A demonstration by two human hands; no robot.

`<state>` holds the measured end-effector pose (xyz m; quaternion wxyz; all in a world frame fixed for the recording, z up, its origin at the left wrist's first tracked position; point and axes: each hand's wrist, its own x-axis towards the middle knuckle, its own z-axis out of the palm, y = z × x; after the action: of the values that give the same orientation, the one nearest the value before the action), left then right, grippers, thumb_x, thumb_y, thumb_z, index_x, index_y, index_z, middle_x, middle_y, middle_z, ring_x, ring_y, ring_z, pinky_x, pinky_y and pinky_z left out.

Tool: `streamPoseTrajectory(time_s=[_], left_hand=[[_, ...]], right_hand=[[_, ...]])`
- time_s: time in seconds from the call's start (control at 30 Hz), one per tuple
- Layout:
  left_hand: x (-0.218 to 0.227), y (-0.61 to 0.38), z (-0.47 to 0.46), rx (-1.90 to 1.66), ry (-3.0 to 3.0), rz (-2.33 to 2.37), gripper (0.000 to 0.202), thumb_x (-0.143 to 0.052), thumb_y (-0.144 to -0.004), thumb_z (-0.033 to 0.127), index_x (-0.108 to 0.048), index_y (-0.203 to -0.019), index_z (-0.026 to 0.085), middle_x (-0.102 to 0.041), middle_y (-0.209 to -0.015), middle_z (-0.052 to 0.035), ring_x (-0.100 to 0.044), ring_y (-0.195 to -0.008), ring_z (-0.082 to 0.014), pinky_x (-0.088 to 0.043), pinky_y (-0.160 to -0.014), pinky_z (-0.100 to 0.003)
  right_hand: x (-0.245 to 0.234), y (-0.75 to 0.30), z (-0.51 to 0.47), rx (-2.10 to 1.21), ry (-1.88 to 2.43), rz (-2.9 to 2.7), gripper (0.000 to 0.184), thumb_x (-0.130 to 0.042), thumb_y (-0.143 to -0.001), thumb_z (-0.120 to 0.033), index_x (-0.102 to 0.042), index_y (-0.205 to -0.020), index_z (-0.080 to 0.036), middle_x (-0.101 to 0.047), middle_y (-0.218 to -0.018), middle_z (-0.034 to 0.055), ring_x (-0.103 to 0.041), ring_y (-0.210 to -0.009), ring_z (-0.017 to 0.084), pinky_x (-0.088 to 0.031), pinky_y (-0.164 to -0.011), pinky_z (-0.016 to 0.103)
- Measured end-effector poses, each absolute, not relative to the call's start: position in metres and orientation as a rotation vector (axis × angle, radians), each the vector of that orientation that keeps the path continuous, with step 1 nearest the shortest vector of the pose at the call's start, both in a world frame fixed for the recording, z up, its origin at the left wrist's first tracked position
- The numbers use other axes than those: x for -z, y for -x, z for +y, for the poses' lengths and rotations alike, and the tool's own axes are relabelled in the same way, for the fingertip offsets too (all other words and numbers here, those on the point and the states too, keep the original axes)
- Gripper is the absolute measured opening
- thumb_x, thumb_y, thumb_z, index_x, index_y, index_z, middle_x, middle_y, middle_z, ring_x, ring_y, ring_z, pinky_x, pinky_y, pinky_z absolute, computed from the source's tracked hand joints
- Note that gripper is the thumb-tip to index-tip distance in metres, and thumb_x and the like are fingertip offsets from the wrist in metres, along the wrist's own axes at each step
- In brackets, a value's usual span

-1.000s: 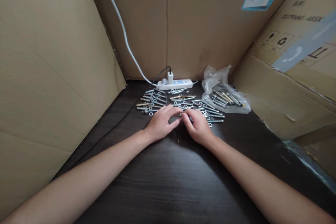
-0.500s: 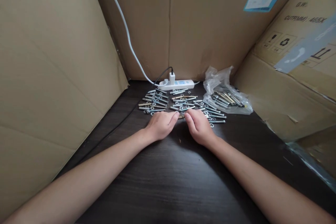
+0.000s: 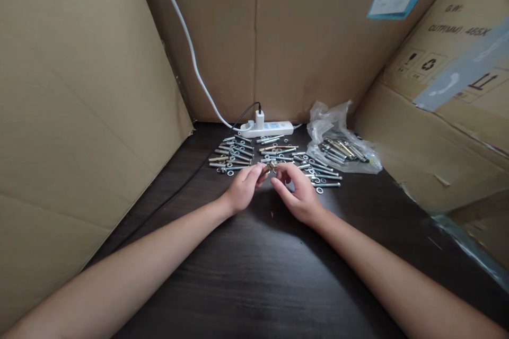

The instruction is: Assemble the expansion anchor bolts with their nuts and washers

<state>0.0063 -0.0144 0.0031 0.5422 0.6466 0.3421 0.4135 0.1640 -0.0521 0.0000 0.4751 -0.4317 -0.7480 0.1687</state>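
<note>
My left hand is closed on a brass-coloured expansion bolt, pinching it between thumb and fingers. The bolt's nut end sticks out to the right, tilted up. Close to that end is my right hand, its thumb and fingers apart; whether a fingertip touches the nut I cannot tell. Behind the hands, rows of similar bolts with loose washers lie on the dark table: a left group, a middle group and a right group. The hands partly cover the nearest pieces.
A clear plastic bag with more bolts lies at the back right. A white power strip with a plugged-in charger stands at the back. A black cable crosses the table's left. Cardboard boxes enclose three sides.
My right hand's fingers have loosened and spread from the bolt's right end. The bolt, held in my left hand, is now tilted and more of its nut end shows.
</note>
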Motion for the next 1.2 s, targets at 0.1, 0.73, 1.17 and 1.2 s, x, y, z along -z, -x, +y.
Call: streamPoseTrajectory(time_s=[0.1,0.73,1.17,1.2], left_hand=[[-0.003,-0.012,-0.019,-0.889,-1.324,0.688,0.038,-0.042,-0.083,0.051,-0.037,-0.066,0.018,-0.032,-0.057,0.0043,-0.026,-0.05,-0.008,-0.023,-0.047,-0.023],[-0.004,-0.017,-0.024,-0.712,-0.988,0.454,0.024,-0.032,-0.085,0.036,-0.046,-0.087,0.017,-0.048,-0.072,-0.0009,-0.039,-0.053,-0.0099,-0.028,-0.044,-0.02],[-0.008,-0.014,-0.023,-0.641,-1.134,0.543,0.009,-0.037,-0.084,0.022,-0.043,-0.089,0.016,-0.046,-0.064,0.0015,-0.039,-0.05,-0.0075,-0.029,-0.047,-0.019],[-0.007,-0.014,-0.023,-0.628,-1.155,0.541,0.009,-0.038,-0.084,0.021,-0.044,-0.086,0.016,-0.045,-0.064,0.0016,-0.039,-0.05,-0.0073,-0.029,-0.047,-0.019]], right_hand=[[-0.001,-0.161,-0.053,-0.377,1.053,-1.788,0.009,-0.049,-0.088,-0.03,-0.052,-0.092,-0.022,-0.052,-0.075,0.0014,-0.048,-0.065,0.016,-0.043,-0.06,0.029],[-0.013,-0.162,-0.055,-0.228,1.137,-1.968,0.009,-0.05,-0.087,-0.026,-0.051,-0.08,-0.021,-0.054,-0.076,0.0032,-0.051,-0.067,0.016,-0.043,-0.061,0.028],[-0.037,-0.252,-0.014,0.04,1.573,-1.785,0.018,-0.053,-0.084,-0.035,-0.059,-0.091,-0.019,-0.067,-0.081,0.0057,-0.062,-0.068,0.019,-0.044,-0.063,0.03],[-0.036,-0.268,-0.01,0.113,1.666,-1.76,0.019,-0.054,-0.083,-0.035,-0.06,-0.093,-0.019,-0.068,-0.083,0.0066,-0.062,-0.069,0.02,-0.044,-0.062,0.03]])
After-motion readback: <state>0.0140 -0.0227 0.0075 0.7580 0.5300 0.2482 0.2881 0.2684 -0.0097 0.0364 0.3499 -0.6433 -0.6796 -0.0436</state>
